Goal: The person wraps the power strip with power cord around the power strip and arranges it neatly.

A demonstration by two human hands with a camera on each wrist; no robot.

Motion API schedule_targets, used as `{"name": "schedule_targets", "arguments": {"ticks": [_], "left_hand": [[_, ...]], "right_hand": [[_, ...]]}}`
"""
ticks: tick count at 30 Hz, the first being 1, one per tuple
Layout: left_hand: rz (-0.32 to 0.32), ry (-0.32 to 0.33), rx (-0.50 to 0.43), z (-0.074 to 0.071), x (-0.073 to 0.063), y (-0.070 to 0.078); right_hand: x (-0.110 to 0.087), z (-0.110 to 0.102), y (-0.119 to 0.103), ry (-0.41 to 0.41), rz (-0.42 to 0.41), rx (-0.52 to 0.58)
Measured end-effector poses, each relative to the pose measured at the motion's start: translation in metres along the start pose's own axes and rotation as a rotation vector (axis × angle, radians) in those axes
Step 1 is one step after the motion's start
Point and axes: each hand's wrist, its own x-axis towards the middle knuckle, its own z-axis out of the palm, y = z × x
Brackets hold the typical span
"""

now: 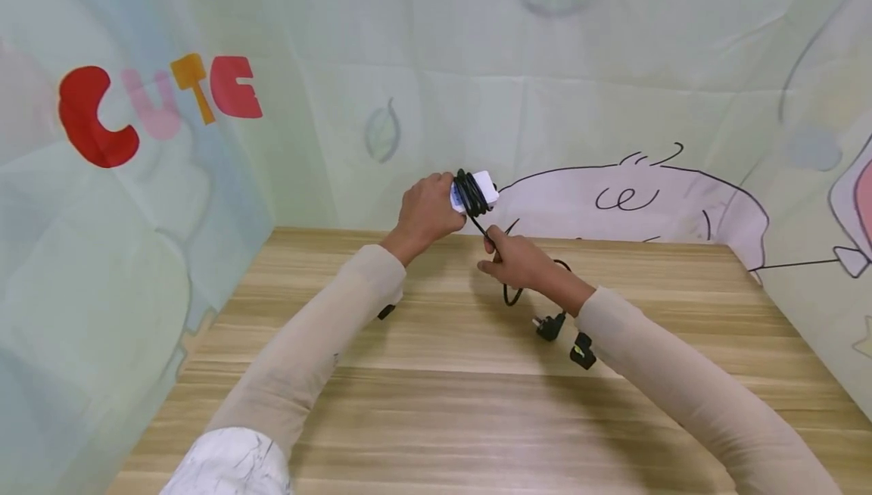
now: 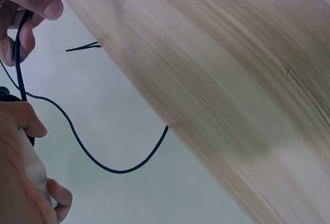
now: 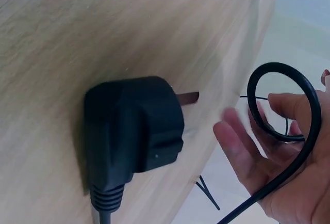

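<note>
My left hand grips a small white block with a black power cord wound several times round its middle. The hand hides part of the block; its exact kind cannot be told. Just to the right and lower, my right hand holds the cord's loose length between thumb and fingers. In the right wrist view a loop of the cord curls over the right hand. Below the right wrist a black plug with metal pins lies on the wooden table.
Near the right sleeve lies a black piece with a small yellow-green mark. Another dark piece shows partly beside the left sleeve. A printed cloth with cartoon drawings hangs behind the table's far edge and along both sides.
</note>
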Motion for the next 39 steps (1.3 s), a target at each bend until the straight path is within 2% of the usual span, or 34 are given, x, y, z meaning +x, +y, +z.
{"name": "schedule_targets", "arguments": {"ticks": [5, 14, 25, 29, 32, 36, 39], "left_hand": [[0.009, 0.007, 0.010, -0.003, 0.000, 0.000], [-0.011, 0.018, 0.006, -0.003, 0.001, -0.004], [-0.037, -0.046, 0.026, 0.002, -0.001, -0.008], [-0.069, -0.044, 0.077, 0.001, -0.002, -0.016], [-0.078, -0.062, 0.099, 0.002, -0.003, -0.022], [-0.049, -0.092, 0.133, 0.007, -0.007, -0.024], [-0.010, -0.105, 0.190, 0.013, -0.013, -0.025]], "right_hand": [[-0.002, 0.002, 0.003, -0.077, -0.001, 0.062], [-0.007, -0.004, 0.007, -0.203, 0.032, 0.048], [-0.020, -0.019, -0.004, -0.251, -0.028, -0.005], [-0.028, -0.022, -0.004, -0.264, -0.140, -0.045], [-0.033, -0.025, -0.002, -0.232, -0.243, -0.011], [-0.036, -0.035, -0.001, -0.162, -0.326, 0.045], [-0.031, -0.046, -0.004, -0.099, -0.407, 0.038]]}}
